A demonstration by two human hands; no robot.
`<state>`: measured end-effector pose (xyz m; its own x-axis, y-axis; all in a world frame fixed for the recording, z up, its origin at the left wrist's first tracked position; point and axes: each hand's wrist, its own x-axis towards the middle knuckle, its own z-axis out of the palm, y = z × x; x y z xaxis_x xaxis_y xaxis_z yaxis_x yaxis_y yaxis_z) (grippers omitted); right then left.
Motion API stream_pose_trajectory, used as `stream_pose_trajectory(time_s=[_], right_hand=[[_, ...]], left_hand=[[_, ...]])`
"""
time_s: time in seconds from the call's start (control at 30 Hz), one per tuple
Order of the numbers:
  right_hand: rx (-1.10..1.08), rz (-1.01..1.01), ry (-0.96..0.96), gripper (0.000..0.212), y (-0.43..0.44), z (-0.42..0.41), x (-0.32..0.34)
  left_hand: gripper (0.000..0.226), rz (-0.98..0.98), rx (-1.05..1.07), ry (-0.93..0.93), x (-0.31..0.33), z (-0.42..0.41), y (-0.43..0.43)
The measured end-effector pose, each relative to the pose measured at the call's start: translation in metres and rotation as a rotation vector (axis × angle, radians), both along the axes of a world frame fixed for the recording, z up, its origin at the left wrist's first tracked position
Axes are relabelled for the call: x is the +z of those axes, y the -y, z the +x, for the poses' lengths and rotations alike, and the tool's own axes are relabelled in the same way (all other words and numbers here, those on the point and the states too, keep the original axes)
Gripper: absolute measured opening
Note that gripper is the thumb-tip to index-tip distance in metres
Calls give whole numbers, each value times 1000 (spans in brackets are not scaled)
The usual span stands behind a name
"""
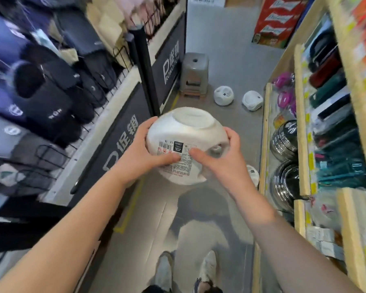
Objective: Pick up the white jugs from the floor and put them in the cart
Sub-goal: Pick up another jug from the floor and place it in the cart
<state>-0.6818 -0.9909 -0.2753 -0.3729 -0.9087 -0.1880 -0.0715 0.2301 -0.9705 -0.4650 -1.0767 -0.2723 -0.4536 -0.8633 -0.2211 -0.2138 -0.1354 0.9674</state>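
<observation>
Left hand [142,149], right hand [218,157] both grip white jug [186,132], fingers curled round.

The held jug [184,132] looks like smooth white plastic with a soft sheen; its label [178,155] is printed paper. The floor [226,60] is smooth, grey and faintly glossy. The stool [194,75] is matt grey plastic. The shelf edges [300,123] are pale bare wood, the stacked pots [283,140] glossy metal. The slippers [40,96] look like soft dark cloth.
</observation>
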Motion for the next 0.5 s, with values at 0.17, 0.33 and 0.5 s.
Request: stream_pose_trajectory(time_s=[0.17, 0.33, 0.5], right_hand=[[21, -113, -61, 112, -12, 16, 101], [19, -206, -89, 100, -30, 31, 159], [4, -253, -95, 105, -39, 44, 178]], left_hand=[[112, -130, 19, -53, 94, 16, -15], [114, -228, 29, -95, 147, 32, -30], [112, -299, 47, -119, 169, 43, -41]])
